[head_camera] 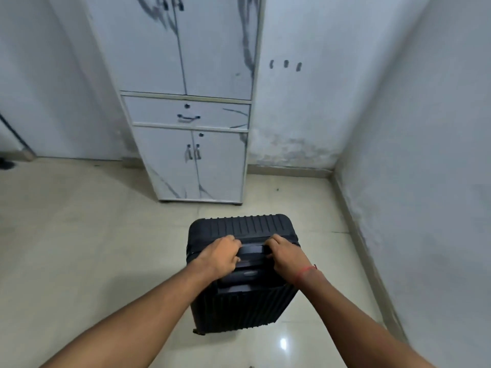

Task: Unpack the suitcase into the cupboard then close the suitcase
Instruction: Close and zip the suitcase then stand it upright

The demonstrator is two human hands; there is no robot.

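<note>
A black ribbed hard-shell suitcase (pixel 247 304) stands upright and closed on the floor just in front of me. My left hand (pixel 221 254) and my right hand (pixel 285 257) both grip its top carry handle (pixel 252 249), fingers curled round it from either side. A red thread circles my right wrist. The tall white marble-patterned cupboard (pixel 191 107) stands straight ahead against the wall. All its doors and its middle drawer (pixel 187 114) are closed. The lower double doors (pixel 194 166) face the suitcase.
Pale glossy floor tiles (pixel 79 235) spread to the left and between suitcase and cupboard. A white wall (pixel 425 155) runs close along the right, meeting the back wall in a corner. A dark object lies at the far left edge.
</note>
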